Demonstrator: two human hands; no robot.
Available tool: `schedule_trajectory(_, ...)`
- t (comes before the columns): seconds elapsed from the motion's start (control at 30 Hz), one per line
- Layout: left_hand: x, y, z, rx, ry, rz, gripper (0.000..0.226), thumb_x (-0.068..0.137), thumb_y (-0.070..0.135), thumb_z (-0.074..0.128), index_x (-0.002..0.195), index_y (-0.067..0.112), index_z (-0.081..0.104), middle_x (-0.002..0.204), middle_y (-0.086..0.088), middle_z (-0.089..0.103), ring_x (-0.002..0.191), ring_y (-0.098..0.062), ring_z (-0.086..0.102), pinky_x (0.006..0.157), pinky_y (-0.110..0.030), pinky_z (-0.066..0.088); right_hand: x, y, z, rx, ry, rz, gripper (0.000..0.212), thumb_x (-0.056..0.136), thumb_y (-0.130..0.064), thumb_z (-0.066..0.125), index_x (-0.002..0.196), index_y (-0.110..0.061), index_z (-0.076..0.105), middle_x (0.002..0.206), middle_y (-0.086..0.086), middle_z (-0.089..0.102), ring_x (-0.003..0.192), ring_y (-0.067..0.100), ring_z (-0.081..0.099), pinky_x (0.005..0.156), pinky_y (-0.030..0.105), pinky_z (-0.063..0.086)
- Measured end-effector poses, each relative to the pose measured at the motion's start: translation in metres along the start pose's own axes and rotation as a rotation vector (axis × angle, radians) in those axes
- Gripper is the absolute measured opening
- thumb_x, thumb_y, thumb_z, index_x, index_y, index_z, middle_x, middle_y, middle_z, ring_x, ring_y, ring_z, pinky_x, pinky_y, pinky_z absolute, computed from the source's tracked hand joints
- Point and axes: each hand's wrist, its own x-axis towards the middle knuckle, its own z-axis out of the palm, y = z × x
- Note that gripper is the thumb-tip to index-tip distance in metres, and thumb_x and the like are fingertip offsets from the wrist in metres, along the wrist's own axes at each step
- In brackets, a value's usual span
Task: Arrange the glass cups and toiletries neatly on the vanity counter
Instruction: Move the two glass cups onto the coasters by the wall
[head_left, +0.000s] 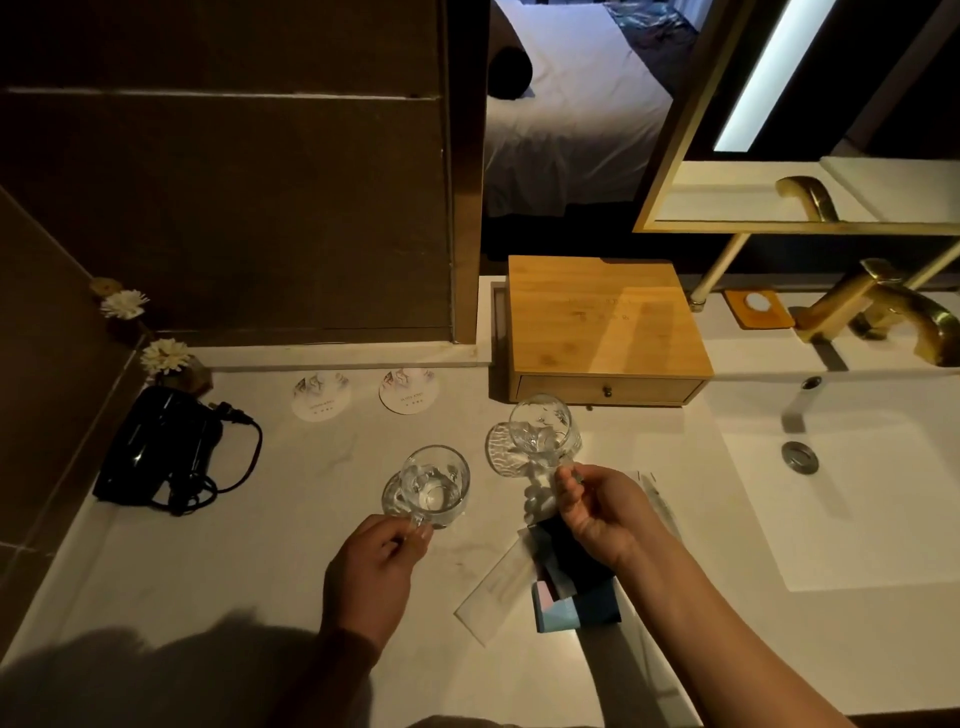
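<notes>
Two clear glass cups with handles are held over the white vanity counter (218, 561). My left hand (371, 566) pinches the handle of the left glass cup (435, 486) near the middle of the counter. My right hand (597, 514) grips the handle of the right glass cup (543, 428), which is tilted in front of the wooden box. Two round paper coasters (320, 397) (411, 389) lie by the back wall. Small toiletry packets, dark and blue-pink (574, 605), lie on a flat white sachet (498, 584) under my right forearm.
A bamboo drawer box (602, 322) stands at the back centre. A black hair dryer with its cord (156, 452) lies at the left, beside a small flower ornament (166, 356). The sink basin (831, 499) and gold tap (878, 306) are at the right.
</notes>
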Motion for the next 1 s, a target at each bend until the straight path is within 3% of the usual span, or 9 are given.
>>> schedule_trajectory(0.23, 0.002, 0.000, 0.001, 0.011, -0.019, -0.008, 0.031, 0.068, 0.052, 0.071, 0.076, 0.022, 0.071, 0.084, 0.006, 0.067, 0.081, -0.029, 0.071, 0.084, -0.059, 0.057, 0.003, -0.003, -0.001, -0.061, 0.039, -0.020, 0.016, 0.091, -0.001, 0.045, 0.084, 0.003, 0.059, 0.066, 0.013, 0.062, 0.046, 0.013, 0.060, 0.041, 0.017, 0.052)
schedule_trajectory(0.47, -0.002, 0.005, -0.001, 0.006, -0.040, -0.010, 0.034, 0.070, 0.056, 0.068, 0.077, 0.023, 0.072, 0.088, 0.011, 0.067, 0.081, -0.024, 0.072, 0.081, -0.058, 0.058, -0.002, -0.009, 0.003, -0.424, 0.153, -0.134, 0.019, 0.087, -0.007, 0.043, 0.077, -0.004, 0.060, 0.052, 0.006, 0.059, 0.036, 0.012, 0.051, 0.034, 0.016, 0.046)
schedule_trajectory(0.67, -0.003, 0.004, -0.002, 0.044, -0.059, 0.018, 0.032, 0.075, 0.054, 0.067, 0.076, 0.023, 0.070, 0.088, 0.012, 0.067, 0.080, -0.022, 0.071, 0.079, -0.056, 0.059, -0.005, -0.011, -0.001, -0.508, 0.191, -0.124, 0.027, 0.090, -0.011, 0.041, 0.067, -0.007, 0.057, 0.049, 0.004, 0.055, 0.037, 0.011, 0.047, 0.030, 0.016, 0.040)
schedule_trajectory(0.87, 0.001, 0.006, -0.002, 0.060, -0.063, 0.035, 0.039, 0.070, 0.062, 0.064, 0.079, 0.025, 0.071, 0.088, 0.012, 0.067, 0.079, -0.023, 0.070, 0.079, -0.055, 0.059, -0.015, -0.010, -0.007, -0.645, 0.148, -0.186, 0.023, 0.094, -0.013, 0.043, 0.083, -0.004, 0.060, 0.056, 0.005, 0.055, 0.045, 0.014, 0.048, 0.038, 0.020, 0.044)
schedule_trajectory(1.0, 0.001, 0.008, -0.002, 0.057, -0.063, 0.030, 0.040, 0.069, 0.064, 0.064, 0.080, 0.026, 0.071, 0.087, 0.014, 0.068, 0.079, -0.022, 0.071, 0.079, -0.055, 0.059, -0.023, -0.010, -0.011, -0.740, 0.153, -0.272, 0.026, 0.095, -0.017, 0.049, 0.103, 0.004, 0.063, 0.065, 0.013, 0.062, 0.054, 0.022, 0.055, 0.051, 0.031, 0.052)
